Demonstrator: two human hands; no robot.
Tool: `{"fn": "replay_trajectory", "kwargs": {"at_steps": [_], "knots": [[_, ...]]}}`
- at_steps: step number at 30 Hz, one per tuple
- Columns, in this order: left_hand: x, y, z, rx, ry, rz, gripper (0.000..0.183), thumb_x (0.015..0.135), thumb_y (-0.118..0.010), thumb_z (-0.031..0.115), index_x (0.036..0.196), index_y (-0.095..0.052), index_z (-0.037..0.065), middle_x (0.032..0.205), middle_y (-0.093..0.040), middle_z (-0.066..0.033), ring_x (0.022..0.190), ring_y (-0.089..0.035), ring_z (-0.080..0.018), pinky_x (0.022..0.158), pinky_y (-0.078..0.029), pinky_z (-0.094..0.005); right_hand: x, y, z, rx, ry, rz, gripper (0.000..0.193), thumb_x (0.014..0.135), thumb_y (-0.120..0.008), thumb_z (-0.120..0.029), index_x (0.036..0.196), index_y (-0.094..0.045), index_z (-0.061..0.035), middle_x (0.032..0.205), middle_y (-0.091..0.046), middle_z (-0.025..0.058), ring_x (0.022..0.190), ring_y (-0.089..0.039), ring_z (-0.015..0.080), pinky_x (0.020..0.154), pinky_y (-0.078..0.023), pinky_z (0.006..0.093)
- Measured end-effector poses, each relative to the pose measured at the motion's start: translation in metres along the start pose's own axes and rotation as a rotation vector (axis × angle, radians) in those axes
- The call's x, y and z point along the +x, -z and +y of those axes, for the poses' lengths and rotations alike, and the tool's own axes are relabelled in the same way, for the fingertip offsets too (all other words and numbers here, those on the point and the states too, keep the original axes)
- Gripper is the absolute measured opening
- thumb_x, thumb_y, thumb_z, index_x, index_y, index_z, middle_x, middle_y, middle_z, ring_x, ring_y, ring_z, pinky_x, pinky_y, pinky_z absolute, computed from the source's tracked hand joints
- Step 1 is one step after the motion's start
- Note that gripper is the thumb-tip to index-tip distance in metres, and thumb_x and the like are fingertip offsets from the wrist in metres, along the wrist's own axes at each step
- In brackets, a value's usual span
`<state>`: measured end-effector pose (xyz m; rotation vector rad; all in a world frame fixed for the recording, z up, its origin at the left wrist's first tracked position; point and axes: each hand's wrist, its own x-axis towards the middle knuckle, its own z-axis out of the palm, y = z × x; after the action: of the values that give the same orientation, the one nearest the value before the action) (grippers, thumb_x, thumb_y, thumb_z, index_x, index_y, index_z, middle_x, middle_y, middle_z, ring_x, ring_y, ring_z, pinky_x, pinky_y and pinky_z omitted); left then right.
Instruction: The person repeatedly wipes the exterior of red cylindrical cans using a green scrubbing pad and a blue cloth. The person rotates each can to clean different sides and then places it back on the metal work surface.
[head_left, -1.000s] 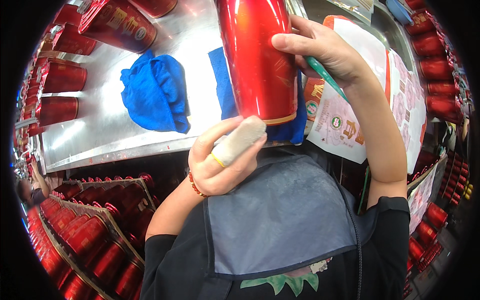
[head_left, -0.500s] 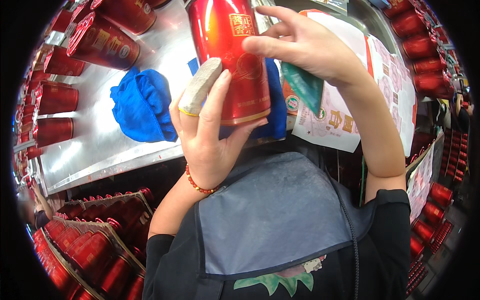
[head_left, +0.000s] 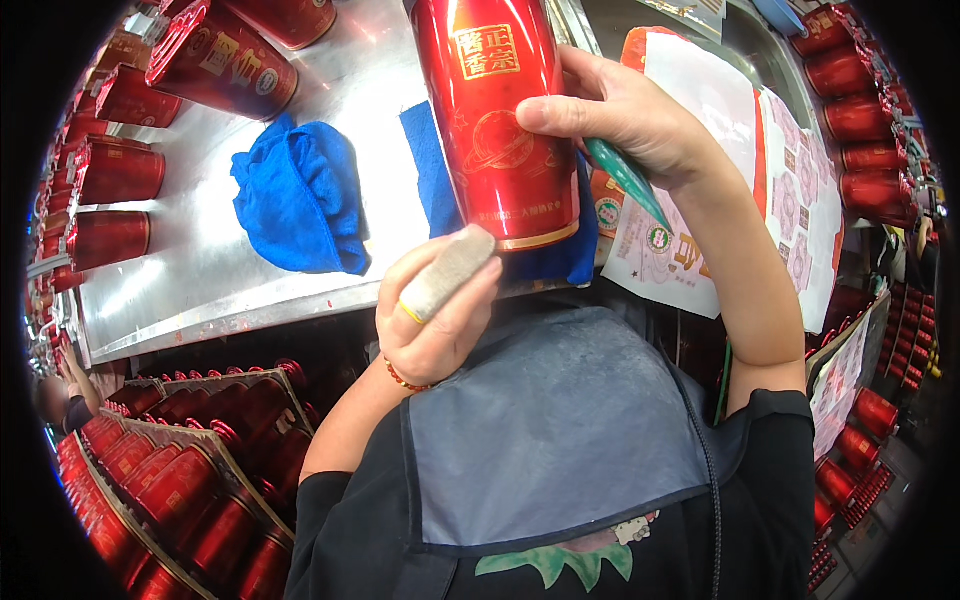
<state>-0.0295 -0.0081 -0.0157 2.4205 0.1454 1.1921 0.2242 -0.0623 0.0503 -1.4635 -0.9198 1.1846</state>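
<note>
A glossy red bottle [head_left: 505, 130] with gold print and a gold base rim is tilted over the bench, its top cut off by the picture's edge. My right hand [head_left: 630, 115] grips its right side, thumb across the front and the other fingers mostly hidden behind. A green, pointed, flat tool [head_left: 628, 180] sticks out from under that palm. At the base's lower left, my left hand [head_left: 435, 310] has its fingers curled together. One finger wears a pale cloth finger cot [head_left: 450, 270], whose tip touches the base rim. The left thumb and palm are hidden.
A crumpled blue cloth [head_left: 300, 205] lies on the metal bench [head_left: 200, 300]; another blue cloth [head_left: 428, 165] lies under the bottle. Printed sheets [head_left: 690, 265] are at right. Red bottles [head_left: 225, 60] stand at the left, with more in racks [head_left: 180, 490] below.
My left hand has slid down from the bottle's side to its base edge. My right hand now grips the bottle's side, its fingers gone behind it. The view has shifted slightly.
</note>
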Motion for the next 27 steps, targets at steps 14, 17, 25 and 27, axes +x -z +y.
{"fn": "replay_trajectory", "kwargs": {"at_steps": [14, 17, 25, 27], "knots": [[0.009, -0.011, 0.002, 0.046, -0.15, 0.032, 0.037, 0.064, -0.079, -0.003, 0.099, -0.08, 0.009, 0.115, -0.071, -0.0091, 0.112, -0.063, -0.0298, 0.094, -0.058, -0.0405, 0.003, 0.004, -0.001, 0.032, -0.024, -0.032, 0.093, 0.07, -0.092, -0.049, 0.135, -0.052, 0.0052, 0.126, -0.067, 0.0201, 0.114, -0.067, 0.0257, 0.1, -0.054, 0.0353], [0.0, 0.002, 0.001, 0.048, -0.024, -0.024, 0.04, 0.066, -0.071, -0.008, 0.104, -0.078, 0.004, 0.115, -0.071, -0.0146, 0.11, -0.066, -0.0294, 0.091, -0.058, -0.034, 0.002, 0.003, -0.001, 0.032, -0.023, -0.014, 0.094, 0.07, -0.092, -0.05, 0.135, -0.052, 0.0051, 0.126, -0.067, 0.0201, 0.114, -0.067, 0.026, 0.1, -0.054, 0.0354], [0.022, -0.009, 0.01, 0.115, -0.173, -0.077, 0.047, 0.056, -0.079, 0.003, 0.102, -0.081, 0.013, 0.113, -0.071, -0.0009, 0.107, -0.059, -0.0231, 0.08, -0.055, -0.0327, 0.005, 0.004, -0.005, -0.025, -0.064, -0.07, 0.089, 0.076, -0.088, -0.043, 0.142, -0.048, 0.0019, 0.128, -0.065, 0.0164, 0.12, -0.062, 0.0227, 0.104, -0.048, 0.0338], [0.027, -0.015, 0.013, 0.126, -0.18, -0.084, 0.046, 0.056, -0.079, 0.004, 0.102, -0.081, 0.014, 0.113, -0.071, -0.0014, 0.107, -0.058, -0.0226, 0.079, -0.055, -0.0336, 0.004, 0.003, -0.008, -0.056, -0.07, -0.054, 0.09, 0.076, -0.088, -0.043, 0.141, -0.048, 0.0024, 0.127, -0.065, 0.0163, 0.118, -0.063, 0.0223, 0.104, -0.048, 0.0337]]}}
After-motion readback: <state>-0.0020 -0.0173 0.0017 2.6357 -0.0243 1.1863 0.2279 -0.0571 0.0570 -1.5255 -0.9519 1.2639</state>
